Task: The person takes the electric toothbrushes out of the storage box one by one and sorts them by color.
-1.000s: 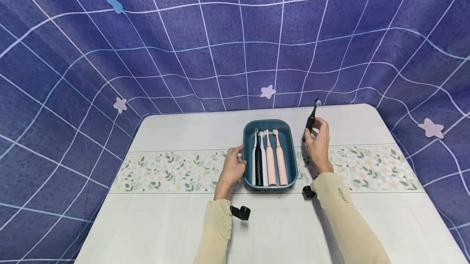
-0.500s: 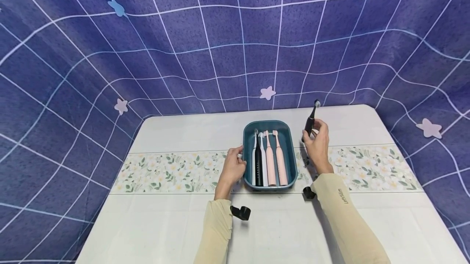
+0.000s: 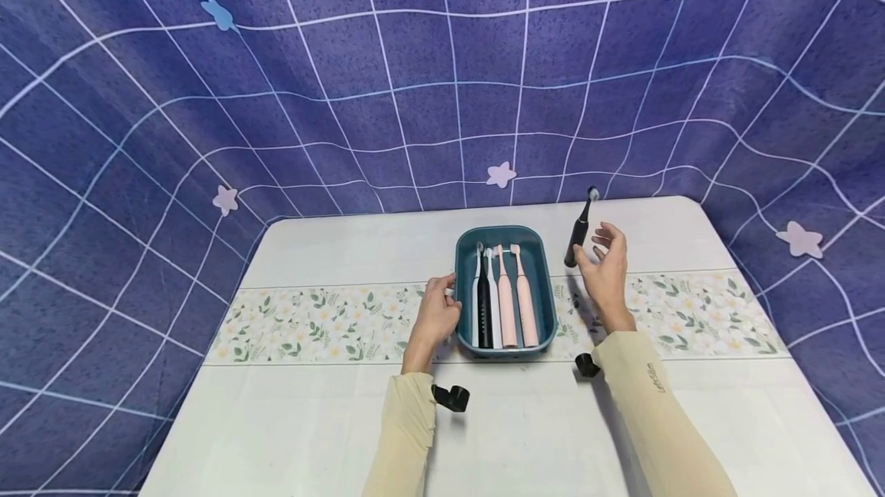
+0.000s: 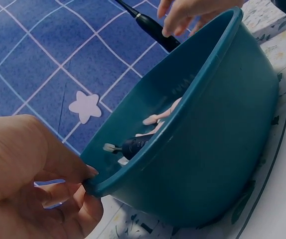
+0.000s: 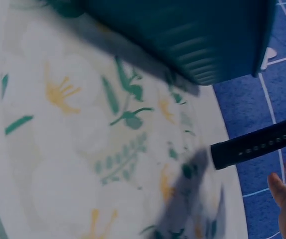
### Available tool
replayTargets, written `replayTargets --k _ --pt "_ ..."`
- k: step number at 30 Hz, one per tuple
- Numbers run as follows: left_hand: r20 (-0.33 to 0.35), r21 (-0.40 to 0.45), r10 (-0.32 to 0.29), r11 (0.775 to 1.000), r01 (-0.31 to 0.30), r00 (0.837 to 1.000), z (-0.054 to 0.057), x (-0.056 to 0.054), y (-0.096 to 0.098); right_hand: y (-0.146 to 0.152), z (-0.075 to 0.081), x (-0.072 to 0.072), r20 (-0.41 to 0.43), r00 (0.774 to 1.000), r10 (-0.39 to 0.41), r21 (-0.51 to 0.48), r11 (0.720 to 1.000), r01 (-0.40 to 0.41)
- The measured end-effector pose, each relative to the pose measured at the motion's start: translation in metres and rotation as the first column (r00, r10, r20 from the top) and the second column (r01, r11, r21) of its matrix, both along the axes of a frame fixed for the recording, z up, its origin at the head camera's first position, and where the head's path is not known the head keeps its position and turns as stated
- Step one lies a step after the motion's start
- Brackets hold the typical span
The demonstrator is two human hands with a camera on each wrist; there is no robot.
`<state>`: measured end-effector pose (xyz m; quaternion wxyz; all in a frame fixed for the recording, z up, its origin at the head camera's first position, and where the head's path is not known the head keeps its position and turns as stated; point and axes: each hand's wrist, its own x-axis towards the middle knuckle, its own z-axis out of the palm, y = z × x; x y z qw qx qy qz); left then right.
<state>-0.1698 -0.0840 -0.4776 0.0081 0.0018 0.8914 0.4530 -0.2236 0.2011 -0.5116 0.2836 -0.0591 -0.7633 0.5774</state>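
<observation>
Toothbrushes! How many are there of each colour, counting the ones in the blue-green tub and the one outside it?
Black toothbrushes: 2
White toothbrushes: 2
Pink toothbrushes: 2
Total: 6

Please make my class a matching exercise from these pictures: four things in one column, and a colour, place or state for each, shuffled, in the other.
Column one
1. Left hand
2. Tub
3. Pink toothbrushes
4. Black toothbrush near the right hand

Column two
A. Lying inside the tub
B. Holding the tub's edge
C. Outside the tub, to its right
D. Teal

Right pairs: 1-B; 2-D; 3-A; 4-C
</observation>
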Motion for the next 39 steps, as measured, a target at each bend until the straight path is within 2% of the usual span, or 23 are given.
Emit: replayTargets --k 12,21,30,35,39 --pt "-0.007 -0.005 -0.008 1.0 0.008 1.0 0.0 -0.002 0.0 -0.001 0.026 0.021 0.002 1.0 -0.004 -0.119 0.993 0.004" --pt "-0.006 0.003 -0.005 1.0 0.005 1.0 0.0 -0.001 0.0 -0.025 0.066 0.053 0.002 0.998 0.056 -0.141 0.988 -0.055" --pt "-0.006 -0.005 -0.001 1.0 0.001 1.0 -0.002 -0.001 0.0 -0.046 0.069 0.062 -0.015 0.987 0.159 -0.145 0.976 -0.16" --pt "-0.006 0.0 -0.004 1.0 0.004 1.0 -0.002 0.0 0.0 -0.061 0.07 0.065 -0.017 0.982 0.189 -0.146 0.971 -0.189" --pt "-0.006 0.005 -0.007 1.0 0.007 1.0 -0.001 0.001 0.0 -0.07 0.065 0.063 -0.016 0.979 0.203 -0.145 0.968 -0.203"
